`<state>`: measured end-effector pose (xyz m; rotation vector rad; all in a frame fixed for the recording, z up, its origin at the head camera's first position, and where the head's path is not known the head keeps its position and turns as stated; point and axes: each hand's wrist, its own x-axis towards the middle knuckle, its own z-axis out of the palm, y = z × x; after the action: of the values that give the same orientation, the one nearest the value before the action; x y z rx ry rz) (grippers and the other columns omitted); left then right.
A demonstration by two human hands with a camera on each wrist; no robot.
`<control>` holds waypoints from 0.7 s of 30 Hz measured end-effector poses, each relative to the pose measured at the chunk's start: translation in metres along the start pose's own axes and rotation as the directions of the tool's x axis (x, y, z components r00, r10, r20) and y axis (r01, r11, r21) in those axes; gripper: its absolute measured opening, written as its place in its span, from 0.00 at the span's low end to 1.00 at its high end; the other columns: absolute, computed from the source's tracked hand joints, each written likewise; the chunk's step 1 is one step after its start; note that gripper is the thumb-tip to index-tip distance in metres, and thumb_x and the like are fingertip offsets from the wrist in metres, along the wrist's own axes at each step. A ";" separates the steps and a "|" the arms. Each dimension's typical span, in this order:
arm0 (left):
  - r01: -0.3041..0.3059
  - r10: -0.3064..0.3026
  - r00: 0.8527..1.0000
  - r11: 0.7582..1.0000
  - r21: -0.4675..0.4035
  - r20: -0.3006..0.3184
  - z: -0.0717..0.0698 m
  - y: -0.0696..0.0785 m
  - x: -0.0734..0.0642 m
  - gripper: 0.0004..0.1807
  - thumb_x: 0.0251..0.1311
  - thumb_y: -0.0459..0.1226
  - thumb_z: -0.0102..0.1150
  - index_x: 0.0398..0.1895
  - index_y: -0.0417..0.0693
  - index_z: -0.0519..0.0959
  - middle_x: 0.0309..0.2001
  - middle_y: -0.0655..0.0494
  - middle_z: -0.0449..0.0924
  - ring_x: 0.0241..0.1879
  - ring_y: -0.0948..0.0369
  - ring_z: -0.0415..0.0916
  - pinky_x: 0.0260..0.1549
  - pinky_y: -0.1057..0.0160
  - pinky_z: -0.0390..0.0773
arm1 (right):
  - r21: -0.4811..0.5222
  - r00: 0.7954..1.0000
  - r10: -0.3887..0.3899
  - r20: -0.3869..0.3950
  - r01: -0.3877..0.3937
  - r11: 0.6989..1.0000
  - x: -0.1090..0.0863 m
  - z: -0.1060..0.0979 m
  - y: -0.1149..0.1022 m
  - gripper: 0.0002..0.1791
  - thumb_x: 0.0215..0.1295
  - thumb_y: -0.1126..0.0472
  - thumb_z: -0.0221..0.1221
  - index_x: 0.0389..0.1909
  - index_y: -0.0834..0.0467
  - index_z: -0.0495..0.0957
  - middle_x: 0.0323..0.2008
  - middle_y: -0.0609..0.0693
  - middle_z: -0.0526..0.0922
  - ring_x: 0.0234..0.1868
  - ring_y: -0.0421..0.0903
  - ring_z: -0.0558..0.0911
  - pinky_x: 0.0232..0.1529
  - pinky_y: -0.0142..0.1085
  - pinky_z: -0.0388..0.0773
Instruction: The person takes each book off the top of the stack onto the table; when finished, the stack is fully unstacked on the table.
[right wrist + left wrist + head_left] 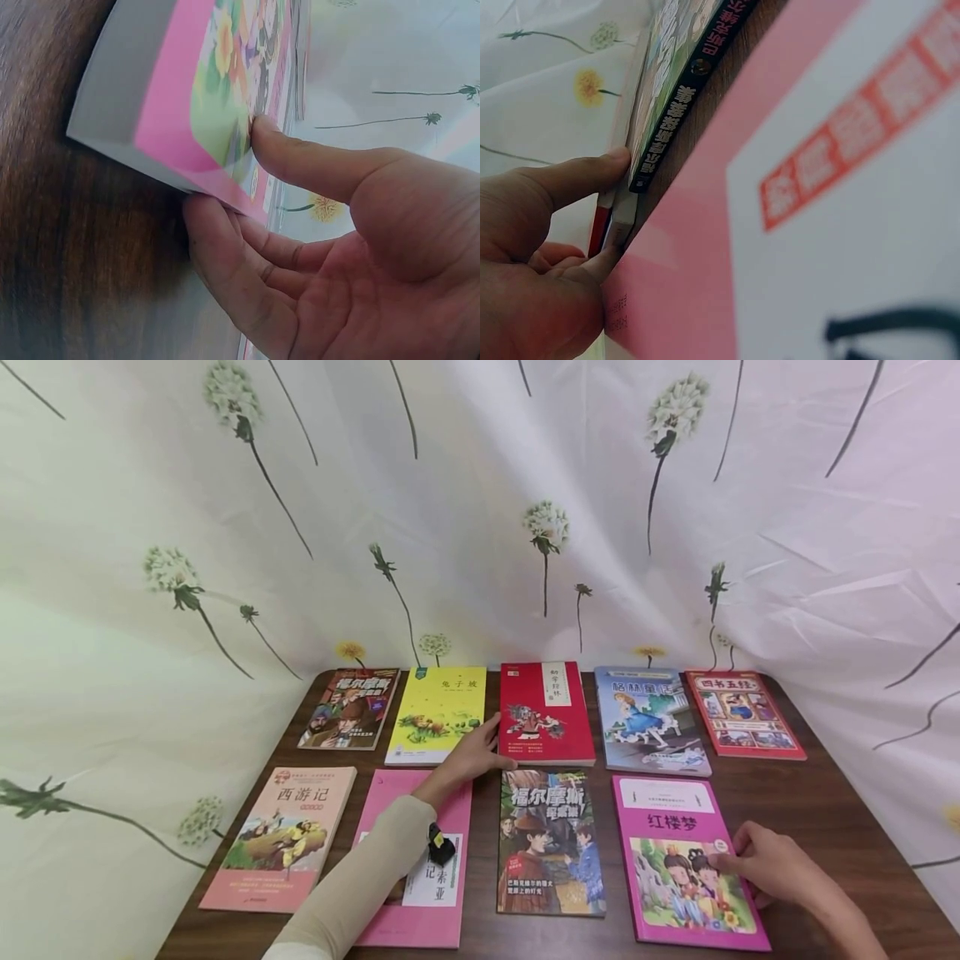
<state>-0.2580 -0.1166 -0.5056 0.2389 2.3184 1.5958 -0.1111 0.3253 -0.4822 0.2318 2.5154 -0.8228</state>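
In the head view, my left hand [474, 753] grips the lower left corner of a red book [543, 727] in the middle of the back row. Its thumb lies along the front edge and its fingers are at the left side. In the left wrist view, the thumb [592, 174] presses close by a dark book spine [676, 120]. My right hand [776, 864] pinches the right edge of a magenta book [637, 860] at the front right. In the right wrist view, the thumb [300, 157] lies on its cover, with curled fingers [225, 247] against the side.
Yellow [435, 710], blue [652, 718] and orange-red [746, 714] books share the back row with a dark detective book [351, 710]. In front lie a peach book [279, 835], a pink book [375, 810] beneath my left forearm, and another detective book [551, 852]. A dandelion-print cloth [465, 527] hangs behind the wooden table [840, 793].
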 end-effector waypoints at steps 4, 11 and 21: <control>0.001 -0.001 1.000 1.000 0.005 0.000 0.000 0.000 0.000 0.61 0.61 0.32 0.77 0.88 0.45 0.44 0.88 0.46 0.41 0.85 0.45 0.50 0.73 0.46 0.74 | -0.012 1.000 -0.020 0.001 0.020 1.000 -0.001 -0.002 -0.002 0.30 0.70 0.43 0.69 0.44 0.68 0.73 0.32 0.54 0.81 0.27 0.46 0.83 0.29 0.39 0.88; 0.005 -0.005 1.000 1.000 0.005 0.001 0.000 -0.001 0.002 0.61 0.60 0.31 0.77 0.88 0.45 0.44 0.88 0.46 0.41 0.85 0.45 0.50 0.72 0.47 0.75 | -0.087 0.991 -0.107 -0.075 0.101 0.991 0.003 -0.017 -0.015 0.19 0.75 0.50 0.64 0.40 0.65 0.76 0.26 0.50 0.80 0.24 0.45 0.80 0.25 0.38 0.82; 0.000 0.000 1.000 1.000 0.013 0.010 -0.001 -0.001 0.001 0.61 0.60 0.32 0.77 0.88 0.44 0.44 0.88 0.45 0.41 0.85 0.44 0.49 0.73 0.47 0.73 | -0.132 0.943 -0.289 -0.163 0.270 0.954 0.020 -0.031 -0.054 0.16 0.76 0.51 0.63 0.36 0.61 0.78 0.21 0.47 0.75 0.21 0.44 0.74 0.21 0.35 0.72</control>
<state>-0.2591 -0.1178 -0.5062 0.2495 2.3223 1.5769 -0.1569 0.3007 -0.4423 -0.0959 2.7979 -0.7996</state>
